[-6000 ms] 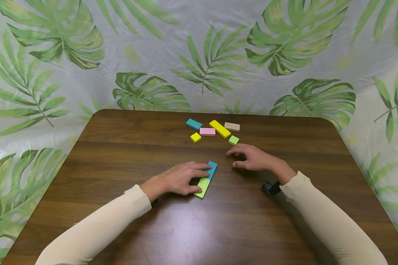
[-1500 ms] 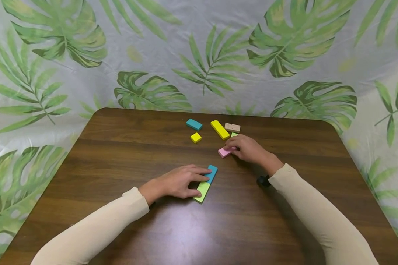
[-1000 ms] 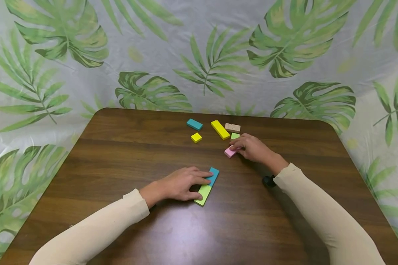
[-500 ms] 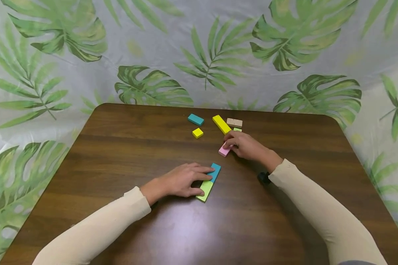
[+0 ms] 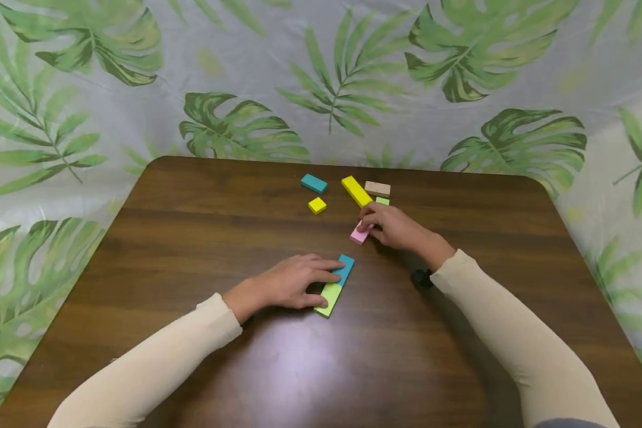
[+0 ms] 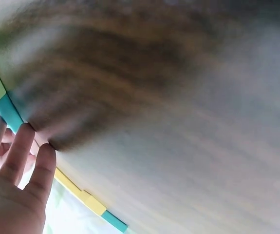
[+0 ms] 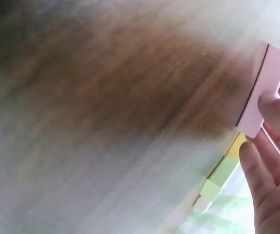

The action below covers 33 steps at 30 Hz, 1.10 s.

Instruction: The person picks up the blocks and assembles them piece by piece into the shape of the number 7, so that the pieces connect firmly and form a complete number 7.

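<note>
My left hand (image 5: 291,282) rests spread on two flat blocks that lie end to end in one strip. Its fingers lie on the blue block (image 5: 347,269); the thumb touches the lime green block (image 5: 329,295). Beyond the strip, my right hand (image 5: 400,230) pinches a pink block (image 5: 359,236) between thumb and fingers. In the right wrist view the thumb presses one face of the pink block (image 7: 265,80), low over the table. Just behind this hand, a small light green block (image 5: 383,201) is partly hidden.
At the back of the brown table (image 5: 219,202) lie a second blue block (image 5: 314,183), a small yellow block (image 5: 317,205), a long yellow block (image 5: 355,191) and a plain wooden block (image 5: 377,189). A leaf-patterned cloth (image 5: 331,77) hangs behind the far edge.
The right hand, empty six seconds ago, now holds the pink block, taken from among the back blocks, drawn nearer and turned. The left hand has stayed on the strip.
</note>
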{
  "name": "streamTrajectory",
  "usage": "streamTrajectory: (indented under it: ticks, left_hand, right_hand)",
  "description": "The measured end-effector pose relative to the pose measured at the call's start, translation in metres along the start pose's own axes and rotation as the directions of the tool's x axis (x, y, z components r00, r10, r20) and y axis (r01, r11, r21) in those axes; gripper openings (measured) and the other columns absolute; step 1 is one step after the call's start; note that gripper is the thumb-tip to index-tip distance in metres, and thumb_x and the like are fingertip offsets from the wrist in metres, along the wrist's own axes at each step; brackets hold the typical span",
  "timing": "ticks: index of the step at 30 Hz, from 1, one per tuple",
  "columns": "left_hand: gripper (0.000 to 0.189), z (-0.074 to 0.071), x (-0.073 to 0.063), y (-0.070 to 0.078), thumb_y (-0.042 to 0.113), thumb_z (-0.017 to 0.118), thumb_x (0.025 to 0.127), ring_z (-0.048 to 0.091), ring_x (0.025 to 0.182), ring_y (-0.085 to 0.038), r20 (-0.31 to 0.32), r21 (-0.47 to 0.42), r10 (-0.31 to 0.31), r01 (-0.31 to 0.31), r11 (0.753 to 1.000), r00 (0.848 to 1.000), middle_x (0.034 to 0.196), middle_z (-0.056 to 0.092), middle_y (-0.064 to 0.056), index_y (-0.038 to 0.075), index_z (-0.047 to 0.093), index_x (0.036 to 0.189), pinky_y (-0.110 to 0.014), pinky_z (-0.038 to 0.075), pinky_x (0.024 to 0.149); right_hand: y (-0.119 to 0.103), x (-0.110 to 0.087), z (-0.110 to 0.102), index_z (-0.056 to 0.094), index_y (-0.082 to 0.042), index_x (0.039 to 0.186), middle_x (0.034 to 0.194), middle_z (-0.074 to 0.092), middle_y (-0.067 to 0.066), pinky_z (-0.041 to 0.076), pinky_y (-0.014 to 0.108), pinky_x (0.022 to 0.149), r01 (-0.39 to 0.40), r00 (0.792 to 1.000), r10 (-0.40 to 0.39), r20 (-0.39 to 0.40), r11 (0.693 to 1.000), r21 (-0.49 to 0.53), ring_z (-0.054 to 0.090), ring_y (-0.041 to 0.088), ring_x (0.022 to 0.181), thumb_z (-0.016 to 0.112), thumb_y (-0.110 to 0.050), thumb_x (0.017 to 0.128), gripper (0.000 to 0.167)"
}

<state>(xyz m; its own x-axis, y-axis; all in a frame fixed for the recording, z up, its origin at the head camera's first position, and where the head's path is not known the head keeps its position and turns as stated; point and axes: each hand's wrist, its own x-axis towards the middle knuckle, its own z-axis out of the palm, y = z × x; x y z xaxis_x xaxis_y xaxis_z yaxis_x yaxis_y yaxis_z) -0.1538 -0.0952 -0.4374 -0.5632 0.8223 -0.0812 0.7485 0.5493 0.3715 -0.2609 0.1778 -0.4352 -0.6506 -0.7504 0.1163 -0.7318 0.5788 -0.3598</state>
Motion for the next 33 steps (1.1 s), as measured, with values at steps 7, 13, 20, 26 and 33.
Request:
streamTrajectory:
  ticks: [7, 13, 20, 26, 33]
  left_hand:
    - [0.057, -0.0017, 0.0043, 0.003, 0.039, 0.066, 0.094, 0.045, 0.14, -0.028, -0.004, 0.006, -0.024, 0.025, 1.0, 1.0, 0.16, 0.04, 0.0, 0.017, 0.053, 0.144, -0.048, 0.039, 0.114]
    - [0.057, 0.0008, 0.0051, 0.0081, 0.039, 0.066, 0.094, 0.044, 0.141, -0.028, 0.012, -0.014, -0.041, 0.041, 0.999, 0.999, 0.161, 0.037, 0.001, 0.018, 0.052, 0.146, -0.049, 0.04, 0.114]
    - [0.058, 0.0037, 0.0012, 0.0082, 0.04, 0.066, 0.094, 0.044, 0.142, -0.026, 0.011, -0.018, -0.048, 0.048, 0.999, 0.999, 0.161, 0.037, 0.003, 0.018, 0.052, 0.145, -0.048, 0.04, 0.114]
    - [0.057, 0.0026, 0.0008, 0.0087, 0.039, 0.066, 0.094, 0.044, 0.142, -0.027, 0.007, -0.014, -0.037, 0.037, 0.999, 0.999, 0.16, 0.038, 0.002, 0.018, 0.053, 0.145, -0.049, 0.04, 0.114]
    - [0.058, -0.0012, -0.0005, 0.0081, 0.039, 0.066, 0.094, 0.043, 0.143, -0.027, 0.017, -0.018, -0.041, 0.041, 0.999, 0.999, 0.161, 0.038, 0.001, 0.018, 0.051, 0.146, -0.049, 0.039, 0.115]
  right_hand:
    - [0.0054, 0.0002, -0.0063, 0.077, -0.007, 0.098, 0.111, 0.064, 0.013, 0.056, 0.043, 0.087, 0.019, 1.0, -0.019, -0.013, 1.0, -0.003, 0.064, 0.029, 0.098, 0.071, 0.004, 0.086, 0.018]
    - [0.0065, -0.0025, -0.0049, 0.077, -0.007, 0.096, 0.109, 0.064, 0.013, 0.055, 0.045, 0.088, 0.029, 1.0, -0.029, -0.011, 0.999, -0.014, 0.064, 0.029, 0.097, 0.073, 0.003, 0.085, 0.016]
    - [0.0024, -0.0032, -0.0001, 0.077, -0.007, 0.097, 0.112, 0.063, 0.016, 0.055, 0.046, 0.089, 0.014, 1.0, -0.014, -0.004, 1.0, 0.004, 0.063, 0.031, 0.1, 0.072, 0.003, 0.086, 0.016]
    - [0.0026, -0.004, -0.0005, 0.077, -0.007, 0.096, 0.113, 0.064, 0.016, 0.055, 0.047, 0.091, 0.0, 1.0, 0.001, -0.003, 1.0, 0.015, 0.063, 0.032, 0.103, 0.072, 0.003, 0.085, 0.016]
    - [-0.0005, -0.0023, -0.003, 0.077, -0.006, 0.097, 0.111, 0.064, 0.015, 0.055, 0.046, 0.091, 0.019, 1.0, -0.019, 0.0, 0.999, 0.028, 0.063, 0.03, 0.101, 0.072, 0.003, 0.085, 0.016]
